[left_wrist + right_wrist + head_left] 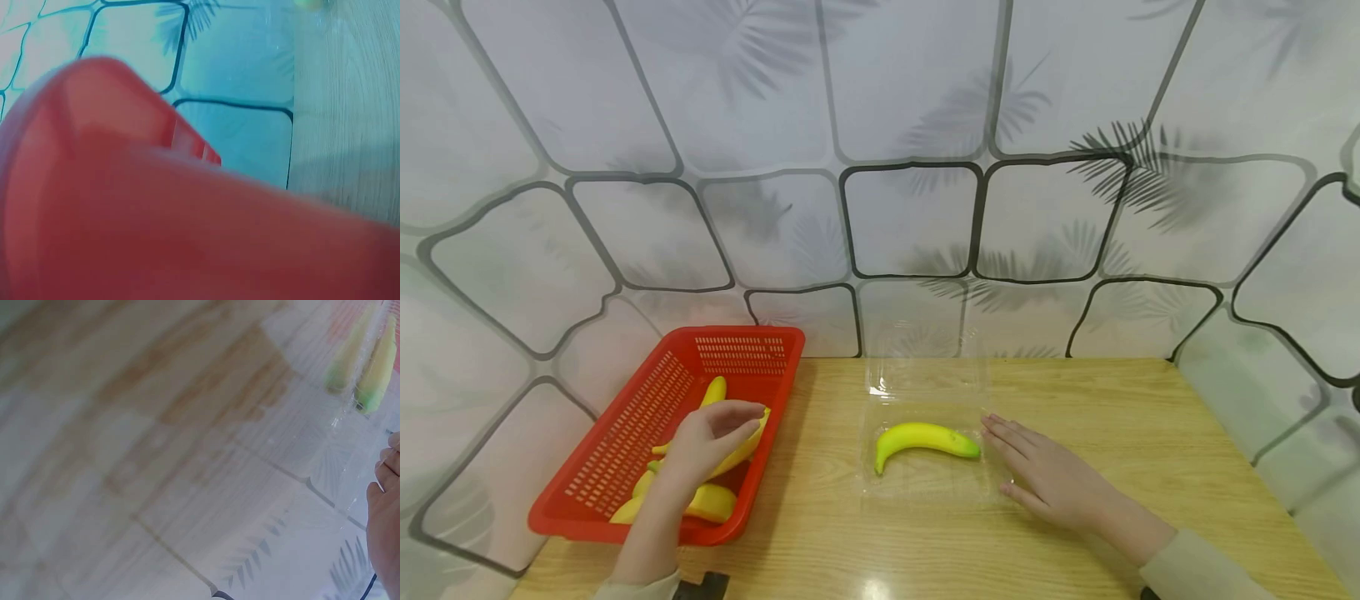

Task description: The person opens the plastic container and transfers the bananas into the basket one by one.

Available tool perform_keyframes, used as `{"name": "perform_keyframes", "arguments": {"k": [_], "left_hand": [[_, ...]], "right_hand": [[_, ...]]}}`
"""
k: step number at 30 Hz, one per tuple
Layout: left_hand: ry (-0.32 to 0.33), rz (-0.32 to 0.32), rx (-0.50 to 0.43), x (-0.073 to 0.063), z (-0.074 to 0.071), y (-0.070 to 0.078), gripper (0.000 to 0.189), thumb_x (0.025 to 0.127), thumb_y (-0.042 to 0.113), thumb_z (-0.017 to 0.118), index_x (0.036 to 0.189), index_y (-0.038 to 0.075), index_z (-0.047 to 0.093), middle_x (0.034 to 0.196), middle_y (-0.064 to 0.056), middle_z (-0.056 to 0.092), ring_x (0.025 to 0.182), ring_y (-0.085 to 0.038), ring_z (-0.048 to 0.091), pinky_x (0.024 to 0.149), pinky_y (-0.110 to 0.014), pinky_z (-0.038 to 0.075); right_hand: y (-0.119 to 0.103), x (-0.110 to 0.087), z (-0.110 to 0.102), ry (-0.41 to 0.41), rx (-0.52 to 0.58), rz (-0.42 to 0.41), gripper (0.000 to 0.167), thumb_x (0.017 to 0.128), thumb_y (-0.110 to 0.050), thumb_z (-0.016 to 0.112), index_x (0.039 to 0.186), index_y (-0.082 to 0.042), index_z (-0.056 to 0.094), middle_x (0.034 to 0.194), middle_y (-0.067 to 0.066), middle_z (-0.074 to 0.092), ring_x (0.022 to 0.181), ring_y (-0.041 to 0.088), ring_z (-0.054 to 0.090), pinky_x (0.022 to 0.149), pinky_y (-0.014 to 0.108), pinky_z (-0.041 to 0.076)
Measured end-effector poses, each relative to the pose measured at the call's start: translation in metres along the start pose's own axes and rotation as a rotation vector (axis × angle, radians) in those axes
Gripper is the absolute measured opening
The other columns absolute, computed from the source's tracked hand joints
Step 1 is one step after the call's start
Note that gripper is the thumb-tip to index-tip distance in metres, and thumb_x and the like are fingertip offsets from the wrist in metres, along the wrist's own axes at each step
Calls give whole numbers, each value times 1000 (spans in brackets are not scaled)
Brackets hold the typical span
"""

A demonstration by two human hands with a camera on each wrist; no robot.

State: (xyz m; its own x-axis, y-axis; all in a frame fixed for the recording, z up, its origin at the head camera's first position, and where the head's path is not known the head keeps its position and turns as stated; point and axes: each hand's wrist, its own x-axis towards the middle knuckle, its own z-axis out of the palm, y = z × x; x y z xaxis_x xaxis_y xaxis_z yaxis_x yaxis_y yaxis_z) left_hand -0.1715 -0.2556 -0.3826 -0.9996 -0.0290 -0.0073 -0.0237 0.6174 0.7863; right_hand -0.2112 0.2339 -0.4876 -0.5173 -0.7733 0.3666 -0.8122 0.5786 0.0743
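Observation:
My left hand (711, 442) is over the red plastic basket (786, 375), its fingers bent and spread from the thumb. I see nothing between them. Several yellow bananas lie in the basket, one banana (715, 390) beyond the hand and another banana (711, 504) on the near side. On the table, a clear hinged plastic box (925, 492) has its lid raised at the back. A single banana (925, 435) with a green tip lies inside it. Beside the box's right edge is my right hand (1060, 483), fingers straight; whether it touches the plastic I cannot tell.
The light wooden table (820, 550) runs back to a wall (910, 217) with a stone and leaf pattern. The basket's raised rim (94, 94) fills much of the left wrist view. Table surface lies between basket and box.

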Motion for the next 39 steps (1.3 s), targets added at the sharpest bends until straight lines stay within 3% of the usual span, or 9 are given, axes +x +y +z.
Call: {"name": "perform_keyframes", "arguments": {"k": [5, 13, 23, 32, 39], "left_hand": [[-12, 26, -29, 3, 10, 6, 32, 102, 21, 72, 129, 3, 73, 125, -16, 77, 108, -26, 73, 81, -16, 58], [-33, 117, -29, 6, 26, 16, 29, 101, 15, 73, 126, 0, 73, 123, -17, 77, 112, -30, 74, 91, -16, 58], [-68, 175, -112, 10, 45, 28, 25, 101, 10, 73, 123, -1, 75, 123, -19, 78, 107, -29, 76, 84, -13, 57], [-100, 188, -89, 11, 59, 38, 23, 100, 10, 74, 120, -1, 76, 119, -17, 79, 106, -29, 77, 94, -36, 65], [-127, 208, -83, 13, 70, 44, 22, 101, 13, 73, 120, 2, 77, 118, -14, 80, 107, -27, 76, 97, -41, 64]], "right_hand": [[0, 0, 0, 7, 0, -10, 73, 99, -29, 72, 159, 1, 43, 162, 22, 49, 147, 37, 50, 134, 18, -1], [0, 0, 0, 15, 4, -10, 74, 98, -29, 73, 159, 1, 43, 163, 21, 48, 146, 37, 51, 134, 18, 0], [0, 0, -1, 7, -3, -8, 70, 98, -29, 73, 154, 4, 48, 163, 21, 48, 146, 37, 51, 134, 17, -2], [0, 0, -1, 9, -2, -7, 74, 98, -29, 73, 159, 0, 43, 163, 21, 48, 147, 36, 51, 134, 17, -1], [0, 0, -1, 12, -2, -9, 76, 98, -29, 73, 160, -1, 41, 163, 21, 48, 147, 36, 50, 134, 18, 0]]}}
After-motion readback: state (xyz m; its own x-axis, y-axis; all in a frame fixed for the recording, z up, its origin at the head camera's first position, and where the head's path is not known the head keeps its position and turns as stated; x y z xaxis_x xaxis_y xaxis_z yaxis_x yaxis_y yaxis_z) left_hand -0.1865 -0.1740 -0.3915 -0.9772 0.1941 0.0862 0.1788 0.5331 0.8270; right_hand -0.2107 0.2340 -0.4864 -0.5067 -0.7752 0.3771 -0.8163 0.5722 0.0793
